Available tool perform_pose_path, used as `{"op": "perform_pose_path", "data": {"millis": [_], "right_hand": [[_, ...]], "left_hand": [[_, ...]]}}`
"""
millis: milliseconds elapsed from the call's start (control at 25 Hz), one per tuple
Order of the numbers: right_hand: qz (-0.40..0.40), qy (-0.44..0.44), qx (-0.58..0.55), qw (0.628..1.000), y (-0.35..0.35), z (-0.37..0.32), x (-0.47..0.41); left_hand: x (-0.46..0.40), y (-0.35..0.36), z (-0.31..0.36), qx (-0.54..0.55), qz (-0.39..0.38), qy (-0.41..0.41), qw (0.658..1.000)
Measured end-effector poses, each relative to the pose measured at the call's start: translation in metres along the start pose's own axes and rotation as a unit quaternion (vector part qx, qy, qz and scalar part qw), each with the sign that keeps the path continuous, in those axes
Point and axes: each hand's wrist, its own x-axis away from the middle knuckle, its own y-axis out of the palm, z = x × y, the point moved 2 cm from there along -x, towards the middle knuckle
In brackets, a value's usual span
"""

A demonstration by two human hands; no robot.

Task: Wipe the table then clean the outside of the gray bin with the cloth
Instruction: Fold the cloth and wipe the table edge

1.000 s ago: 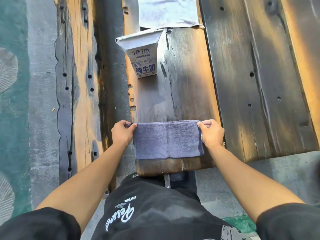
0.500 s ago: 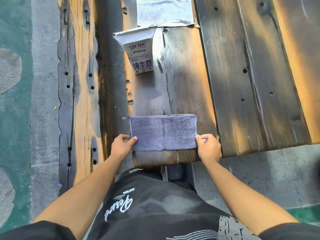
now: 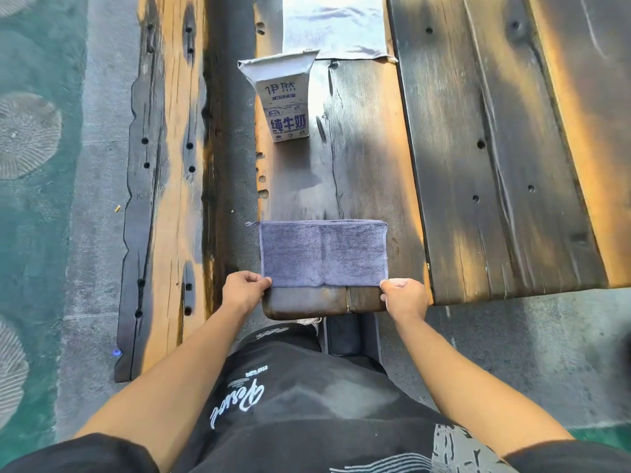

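Observation:
A folded blue-grey cloth (image 3: pixel 322 253) lies flat on the near end of a dark wooden plank (image 3: pixel 362 172) of the table. My left hand (image 3: pixel 244 291) pinches the cloth's near left corner. My right hand (image 3: pixel 404 297) pinches its near right corner. Both hands rest at the plank's front edge. No gray bin is in sight.
A white milk carton (image 3: pixel 285 97) stands farther along the same plank, and a pale sheet (image 3: pixel 334 27) lies beyond it. A wider slab (image 3: pixel 495 148) sits to the right, a bench plank (image 3: pixel 167 165) to the left. Paved ground lies around.
My hands let go of the cloth's far corners and came back to its near corners; the cloth now lies spread flat on the plank.

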Motion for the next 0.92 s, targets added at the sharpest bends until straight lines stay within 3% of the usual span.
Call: {"op": "perform_pose_path", "data": {"millis": [240, 360, 440, 560, 680, 760, 840, 920], "right_hand": [[-0.003, 0.001, 0.015, 1.0, -0.002, -0.003, -0.008], [-0.003, -0.003, -0.043, 0.999, 0.001, -0.001, -0.009], [-0.007, -0.015, -0.092, 0.996, 0.002, -0.004, -0.005], [-0.031, -0.012, -0.227, 0.973, 0.001, -0.017, 0.006], [-0.128, 0.076, -0.449, 0.881, 0.005, -0.029, 0.017], [-0.215, 0.091, -0.497, 0.836, 0.009, -0.037, 0.026], [-0.27, 0.05, -0.461, 0.844, 0.011, -0.046, 0.034], [-0.276, 0.013, -0.417, 0.866, 0.015, -0.053, 0.037]], "left_hand": [[0.017, -0.002, 0.009, -0.022, 0.024, 0.009, 0.999], [0.035, -0.002, 0.022, -0.107, 0.095, 0.053, 0.988], [0.047, 0.005, 0.036, -0.127, 0.098, 0.098, 0.982], [0.051, 0.036, 0.068, -0.122, 0.013, 0.143, 0.982], [0.055, 0.08, 0.107, -0.04, -0.161, 0.119, 0.979], [0.063, 0.108, 0.133, 0.002, -0.24, 0.1, 0.966], [0.07, 0.126, 0.159, -0.01, -0.258, 0.115, 0.959], [0.068, 0.135, 0.18, -0.063, -0.244, 0.133, 0.958]]}}
